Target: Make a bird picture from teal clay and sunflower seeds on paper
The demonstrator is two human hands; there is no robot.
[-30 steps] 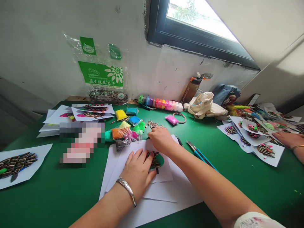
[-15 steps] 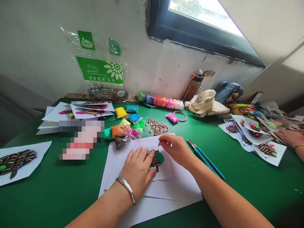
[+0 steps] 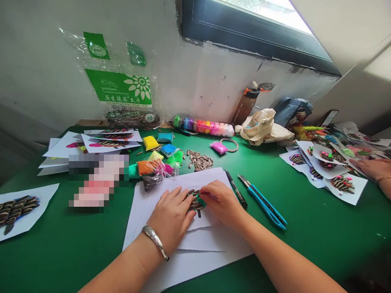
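My left hand (image 3: 171,215), a silver bangle on its wrist, lies flat with fingers stretched out on a stack of white paper sheets (image 3: 207,240), its fingertips against a small green clay shape covered with striped sunflower seeds (image 3: 195,200). My right hand (image 3: 221,201) is curled over the right side of that shape, fingertips pinched at it; what they hold is too small to make out. A loose pile of sunflower seeds (image 3: 201,161) lies on the green table (image 3: 305,244) just beyond the paper.
Small bags of coloured clay (image 3: 155,165) lie left of the seed pile. A blue utility knife (image 3: 264,202) and a dark pen (image 3: 236,189) lie right of my hands. Finished seed pictures (image 3: 330,171) and another person's hand (image 3: 371,169) are at far right. A seed bag (image 3: 122,97) leans on the wall.
My right hand came back from the seed pile and down onto the green clay shape. The left hand stayed flat on the paper.
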